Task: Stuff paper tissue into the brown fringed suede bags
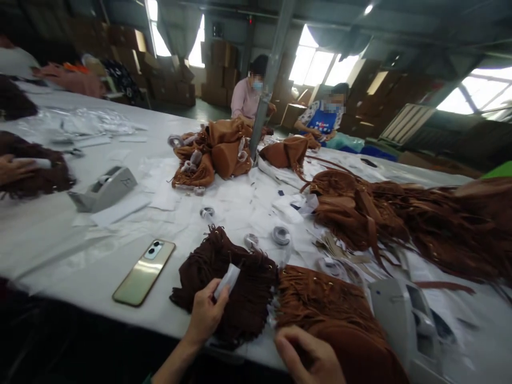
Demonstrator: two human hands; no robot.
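My left hand [208, 309] pinches a small white paper-like strip [228, 281] between thumb and fingers. It is above a dark brown fringed suede bag [236, 256] lying on the table. My right hand [310, 354] is at the bottom edge of the view, partly cut off. Its fingers are loosely bent with a gap between them, and nothing shows in them. Just beyond and beside it lies a tan fringed bag [326, 296], touching or nearly touching the dark one. Whether my right hand touches the tan bag is unclear.
A phone [144, 273] lies left of the dark bag. Grey tape dispensers stand at left [106, 188] and right [400, 325]. Wrapped strap coils [280, 235] lie beyond the bags. Brown bags [228, 152] are piled behind, near a metal post [266, 96]. Other people work around the white table [192, 213].
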